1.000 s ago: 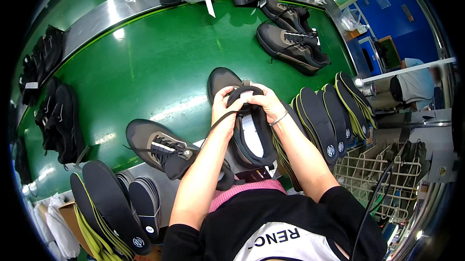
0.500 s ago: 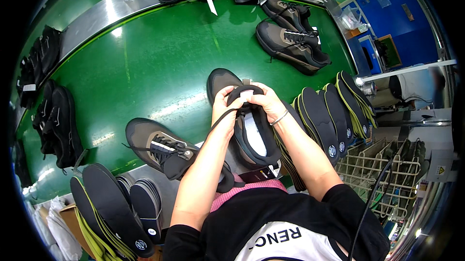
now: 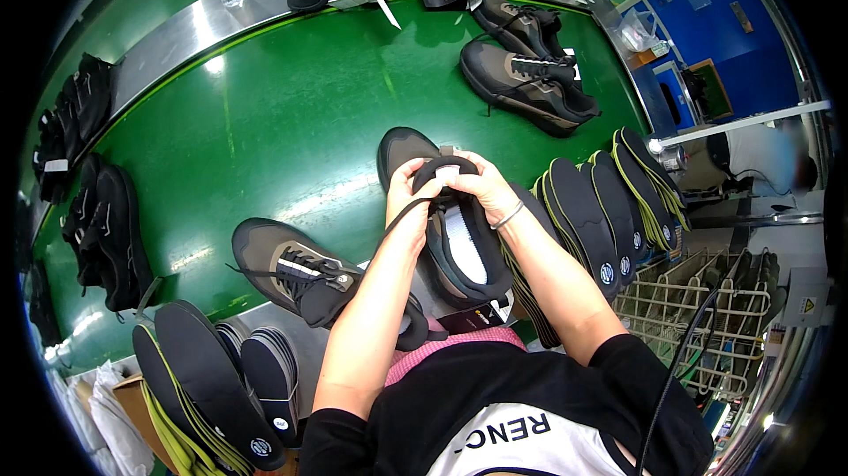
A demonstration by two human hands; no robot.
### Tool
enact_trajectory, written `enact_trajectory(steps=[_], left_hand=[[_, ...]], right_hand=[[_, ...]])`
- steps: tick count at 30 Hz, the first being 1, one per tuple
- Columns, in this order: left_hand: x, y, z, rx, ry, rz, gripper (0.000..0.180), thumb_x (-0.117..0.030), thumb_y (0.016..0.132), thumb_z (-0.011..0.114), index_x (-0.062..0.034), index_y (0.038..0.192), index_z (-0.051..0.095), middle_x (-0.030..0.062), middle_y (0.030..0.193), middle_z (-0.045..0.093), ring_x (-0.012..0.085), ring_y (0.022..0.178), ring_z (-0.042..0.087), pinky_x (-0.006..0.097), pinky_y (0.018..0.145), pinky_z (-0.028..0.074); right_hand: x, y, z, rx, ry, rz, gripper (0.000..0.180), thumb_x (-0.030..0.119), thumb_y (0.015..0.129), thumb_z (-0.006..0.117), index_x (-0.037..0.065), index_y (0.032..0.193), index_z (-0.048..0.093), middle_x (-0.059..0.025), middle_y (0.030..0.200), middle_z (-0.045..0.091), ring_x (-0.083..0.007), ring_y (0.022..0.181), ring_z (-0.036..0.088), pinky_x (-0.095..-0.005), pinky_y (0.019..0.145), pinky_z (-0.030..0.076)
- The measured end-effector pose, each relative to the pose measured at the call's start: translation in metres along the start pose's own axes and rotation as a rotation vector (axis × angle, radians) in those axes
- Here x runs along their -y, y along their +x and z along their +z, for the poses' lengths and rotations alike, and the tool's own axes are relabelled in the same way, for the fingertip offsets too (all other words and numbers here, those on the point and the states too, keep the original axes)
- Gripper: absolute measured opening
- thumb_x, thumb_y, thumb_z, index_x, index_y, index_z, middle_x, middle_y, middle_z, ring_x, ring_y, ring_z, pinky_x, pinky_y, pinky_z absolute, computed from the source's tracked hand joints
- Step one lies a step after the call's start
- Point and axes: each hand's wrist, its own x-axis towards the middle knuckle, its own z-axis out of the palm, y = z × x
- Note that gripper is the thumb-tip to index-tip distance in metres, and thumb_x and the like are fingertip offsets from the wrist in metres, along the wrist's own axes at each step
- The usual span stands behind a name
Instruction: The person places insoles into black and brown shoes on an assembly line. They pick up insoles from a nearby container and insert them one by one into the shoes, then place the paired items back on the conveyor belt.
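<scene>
A dark shoe with a black collar and a white strip inside stands in front of me, its heel toward my body. My left hand is closed on the left side of its padded tongue, a black lace running across the fingers. On the tongue's right side my right hand is also closed, its thumb by a small pale label. Both thumbs nearly meet there. Beyond my hands shows a brown-black shoe toe. Left of my left forearm lies another brown-black shoe with black laces.
Stacked black insoles with green edges stand at right, and more insoles at near left. Two brown-black shoes rest far right on the green surface. Black shoes sit at left. A wire rack stands at right.
My hands stay closed on the tongue in nearly the same place. The whole view shifts slightly, and more of a person in light blue shows at the right edge.
</scene>
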Motion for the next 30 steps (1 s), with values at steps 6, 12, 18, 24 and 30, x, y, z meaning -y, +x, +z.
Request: enact_trajectory(steps=[6,12,18,24,30], left_hand=[[-0.001,-0.001,0.001,0.006,0.021,-0.015,0.051,-0.005,0.067,0.069,-0.0017,0.110,0.042,0.0074,0.098,0.054,0.0146,0.091,0.053,0.026,0.082,0.042],[-0.001,0.001,0.001,0.002,0.050,-0.025,0.052,-0.007,0.067,0.069,-0.0009,0.111,0.041,0.0074,0.098,0.054,0.0149,0.091,0.052,0.026,0.083,0.042],[-0.001,0.001,0.001,0.009,0.060,-0.019,0.050,-0.007,0.067,0.069,-0.0005,0.109,0.042,0.0074,0.099,0.054,0.0146,0.091,0.052,0.026,0.083,0.042],[-0.002,0.000,0.001,0.021,0.043,-0.032,0.048,-0.005,0.067,0.068,-0.0007,0.108,0.043,0.0073,0.098,0.054,0.0142,0.090,0.053,0.025,0.081,0.042],[0.002,0.006,-0.005,0.047,0.042,-0.039,0.041,-0.006,0.067,0.068,-0.0009,0.103,0.048,0.0063,0.094,0.057,0.0135,0.087,0.054,0.025,0.079,0.043]], right_hand=[[-0.007,0.004,-0.007,0.029,-0.015,-0.027,0.044,0.004,0.065,0.065,0.000,0.106,0.049,-0.0056,0.095,0.056,-0.0140,0.086,0.053,-0.0260,0.082,0.041],[-0.008,0.005,-0.007,0.044,-0.008,-0.044,0.044,0.005,0.064,0.065,0.000,0.105,0.049,-0.0054,0.095,0.055,-0.0138,0.086,0.053,-0.0258,0.082,0.041],[-0.009,0.006,-0.007,0.047,-0.021,-0.067,0.045,0.006,0.064,0.065,0.000,0.105,0.050,-0.0056,0.096,0.055,-0.0136,0.087,0.053,-0.0257,0.082,0.041],[-0.007,0.003,-0.004,0.033,-0.027,-0.053,0.043,0.005,0.064,0.063,0.000,0.105,0.049,-0.0056,0.096,0.055,-0.0135,0.088,0.052,-0.0255,0.082,0.040],[-0.008,0.001,-0.001,0.026,-0.030,-0.072,0.044,0.006,0.065,0.064,-0.001,0.105,0.049,-0.0060,0.096,0.055,-0.0135,0.088,0.052,-0.0258,0.083,0.040]])
